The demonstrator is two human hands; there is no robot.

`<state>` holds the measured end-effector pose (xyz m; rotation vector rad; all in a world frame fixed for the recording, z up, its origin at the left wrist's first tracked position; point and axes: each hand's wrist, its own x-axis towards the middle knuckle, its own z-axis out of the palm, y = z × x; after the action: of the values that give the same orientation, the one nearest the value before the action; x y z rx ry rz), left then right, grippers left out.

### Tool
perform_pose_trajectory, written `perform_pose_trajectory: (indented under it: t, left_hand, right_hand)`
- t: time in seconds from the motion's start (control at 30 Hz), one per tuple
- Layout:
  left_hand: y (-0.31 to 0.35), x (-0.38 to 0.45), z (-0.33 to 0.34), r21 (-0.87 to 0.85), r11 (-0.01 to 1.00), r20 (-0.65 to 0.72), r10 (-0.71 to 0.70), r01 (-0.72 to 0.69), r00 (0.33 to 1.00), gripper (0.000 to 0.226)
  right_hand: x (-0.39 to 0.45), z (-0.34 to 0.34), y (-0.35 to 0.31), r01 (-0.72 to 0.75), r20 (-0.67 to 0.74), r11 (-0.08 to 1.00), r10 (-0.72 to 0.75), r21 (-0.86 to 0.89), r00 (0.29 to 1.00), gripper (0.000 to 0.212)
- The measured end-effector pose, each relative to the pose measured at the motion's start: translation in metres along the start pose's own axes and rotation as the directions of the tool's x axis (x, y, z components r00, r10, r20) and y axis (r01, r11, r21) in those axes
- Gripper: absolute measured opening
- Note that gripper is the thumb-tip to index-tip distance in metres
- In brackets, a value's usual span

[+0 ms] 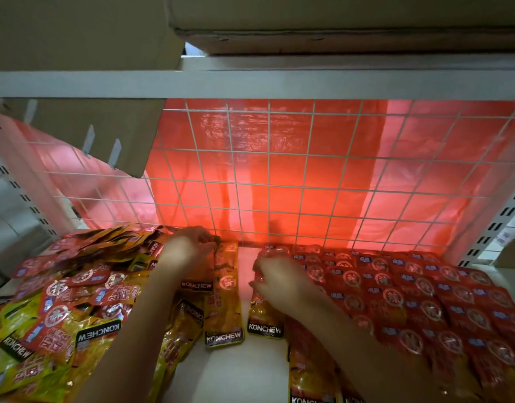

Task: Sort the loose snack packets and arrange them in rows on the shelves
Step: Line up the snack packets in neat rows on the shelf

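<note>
Bare forearms reach far over the white shelf point(244, 373) — left hand point(189, 245) pinches a yellow foil packet point(224, 289); right hand point(282, 282) rests spread on overlapping red packets point(410, 298), right.

Between the hands a bare strip of white shelf point(244, 370) lies free. Left of them a loose packet heap point(61, 309) blocks the way; right, tidy red packet rows point(424, 298). Beyond, a wire grid point(308, 175) closes off the back.
</note>
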<state>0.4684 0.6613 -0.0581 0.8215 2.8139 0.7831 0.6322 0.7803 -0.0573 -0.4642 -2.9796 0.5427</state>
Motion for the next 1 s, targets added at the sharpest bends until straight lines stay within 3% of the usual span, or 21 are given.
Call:
perform_pose_trajectory:
  t: [0.1,0.3,0.47,0.57,0.7,0.83,0.9,1.0]
  left_hand:
    - [-0.015,-0.005,-0.007,0.086,0.993,-0.092,-0.078,0.086,0.993,0.029]
    - [-0.021,-0.002,0.006,0.172,0.960,-0.031,-0.218,0.220,0.975,0.066]
    - [-0.017,-0.003,0.008,0.198,0.954,-0.006,-0.229,0.226,0.973,0.076]
    - [-0.023,-0.003,0.005,0.156,0.966,-0.011,-0.205,0.205,0.979,0.071]
    - [-0.031,-0.008,0.000,0.029,0.988,-0.087,-0.151,0.154,0.985,0.062]
    - [-0.036,-0.017,-0.012,-0.031,0.998,-0.198,-0.057,0.052,0.979,0.052]
    - [-0.038,-0.022,-0.018,-0.076,0.996,-0.224,-0.054,0.038,0.973,0.045]
    - [-0.042,-0.031,-0.025,-0.215,0.976,-0.220,-0.069,0.021,0.973,0.036]
  right_hand:
    - [-0.001,0.011,-0.023,0.016,0.115,0.992,-0.002,-0.124,0.993,0.042]
    - [0.009,0.031,-0.048,-0.018,0.235,0.966,0.081,-0.258,0.968,0.079]
    - [0.020,0.039,-0.054,-0.102,0.213,0.976,0.144,-0.193,0.966,0.087]
    - [0.022,0.037,-0.054,-0.176,0.236,0.981,0.191,-0.083,0.953,0.088]
    - [0.026,0.038,-0.059,-0.248,0.230,0.965,0.225,0.079,0.947,0.083]
    - [0.027,0.037,-0.067,-0.253,0.184,0.934,0.210,0.252,0.960,0.057]
    - [0.027,0.034,-0.067,-0.236,0.178,0.910,0.184,0.341,0.967,0.044]
    - [0.025,0.030,-0.063,-0.224,0.146,0.849,0.174,0.478,0.974,0.040]
